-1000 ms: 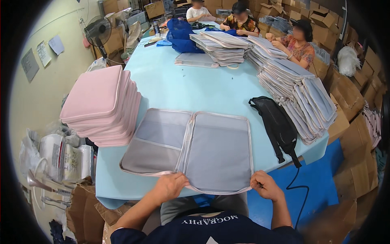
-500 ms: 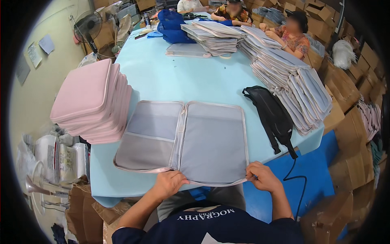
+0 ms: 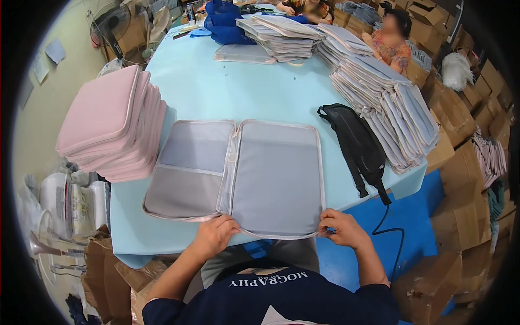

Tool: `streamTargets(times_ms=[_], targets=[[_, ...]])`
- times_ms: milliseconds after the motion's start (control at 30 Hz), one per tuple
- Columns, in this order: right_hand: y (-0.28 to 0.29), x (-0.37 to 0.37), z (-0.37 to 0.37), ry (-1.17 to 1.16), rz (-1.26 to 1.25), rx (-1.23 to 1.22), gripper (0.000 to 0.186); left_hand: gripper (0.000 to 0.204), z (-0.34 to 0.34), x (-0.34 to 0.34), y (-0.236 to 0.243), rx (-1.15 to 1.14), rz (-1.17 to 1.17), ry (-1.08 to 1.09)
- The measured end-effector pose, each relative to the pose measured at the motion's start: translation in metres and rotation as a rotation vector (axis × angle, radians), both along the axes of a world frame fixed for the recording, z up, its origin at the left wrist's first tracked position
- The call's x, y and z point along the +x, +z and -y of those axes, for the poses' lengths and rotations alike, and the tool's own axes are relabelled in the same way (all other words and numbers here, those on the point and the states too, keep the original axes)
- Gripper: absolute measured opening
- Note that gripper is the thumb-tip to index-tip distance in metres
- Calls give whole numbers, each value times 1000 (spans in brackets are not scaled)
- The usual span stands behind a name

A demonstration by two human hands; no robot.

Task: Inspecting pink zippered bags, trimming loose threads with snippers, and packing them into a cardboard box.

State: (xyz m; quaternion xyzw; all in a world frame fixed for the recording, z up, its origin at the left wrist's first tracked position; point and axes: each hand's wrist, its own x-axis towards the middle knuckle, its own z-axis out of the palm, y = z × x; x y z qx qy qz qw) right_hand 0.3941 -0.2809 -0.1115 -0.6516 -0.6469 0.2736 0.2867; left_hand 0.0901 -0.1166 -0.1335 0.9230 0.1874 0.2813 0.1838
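Note:
A zip case lies unfolded at the table's near edge, grey lining up, with mesh pockets and pale pink edging. My left hand pinches its bottom edge near the middle spine. At its bottom right corner, my right hand has closed fingers on the edge; a small dark item at the fingertips is too small to name. Left of the case stands a stack of pink padded cases. A black pouch with a cable hanging off the table lies to the right.
The pale blue table holds piles of grey cases along the right and blue mesh fabric farther back. People sit at the far side. Cardboard boxes, a fan and wrapped bundles surround it.
The whole view has shifted, with the table and case now higher and further left in the picture. Both my hands remain gripping the case's lower edge.

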Motion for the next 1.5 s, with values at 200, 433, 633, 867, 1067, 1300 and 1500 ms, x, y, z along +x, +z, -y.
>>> streamTargets(times_ms=[200,433,633,867,1067,1300,1500], targets=[[-7,2,-3,31,51,86,19,11,8,-6,5,-41,-126,31],[-14,0,2,-56,59,172,19,11,11,-6,10,-155,-192,-61],[-31,3,-2,-128,260,352,22,10,20,-3,-2,-120,-97,64],[-23,5,-4,-68,276,240,22,10,14,0,5,-162,-121,50],[-23,16,-4,-13,-206,163,12,10,20,-3,39,-176,-177,48],[10,37,-92,-388,180,405,10,6,-62,48,91,-255,78,395],[-23,76,-189,-636,591,175,15,25,-198,117,10,-138,33,412]])
